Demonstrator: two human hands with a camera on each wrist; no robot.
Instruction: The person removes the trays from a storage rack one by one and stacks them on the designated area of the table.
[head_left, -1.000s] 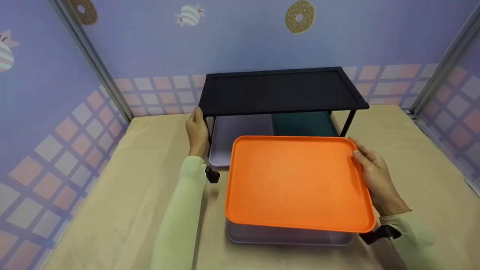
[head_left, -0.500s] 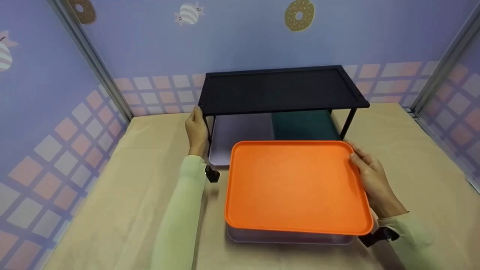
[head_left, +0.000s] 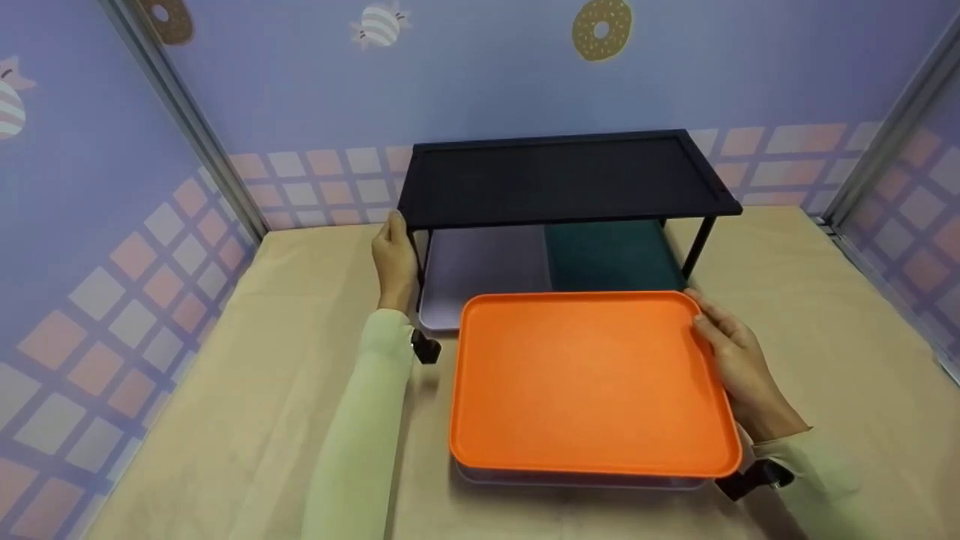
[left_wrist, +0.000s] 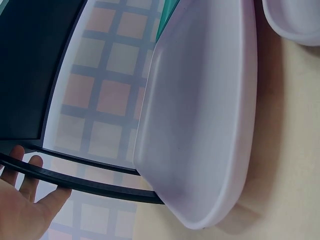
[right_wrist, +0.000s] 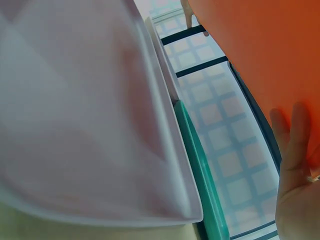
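Observation:
At the front left corner of a black shelf (head_left: 570, 180), my left hand (head_left: 394, 259) grips the upper leg; the left wrist view shows its fingers (left_wrist: 34, 172) behind the leg. My right hand (head_left: 739, 371) holds an orange tray (head_left: 592, 382) by its right edge, thumb on top and fingers (right_wrist: 299, 132) spread underneath. Directly below hangs no support: a lilac tray (right_wrist: 75, 125) lies on the table under the orange one, with a gap between them in the right wrist view. In the head view only a strip of its front rim shows.
Beneath the shelf a second lilac tray (head_left: 484, 259) lies at left and a green tray (head_left: 611, 251) at right, side by side. The shelf's right front leg (head_left: 698, 247) stands near the orange tray's far right corner. Patterned walls (head_left: 480, 82) enclose the beige table (head_left: 300, 337).
The orange tray and my right hand have come down and slightly toward me, covering more of the lilac tray below. My left hand stays on the shelf.

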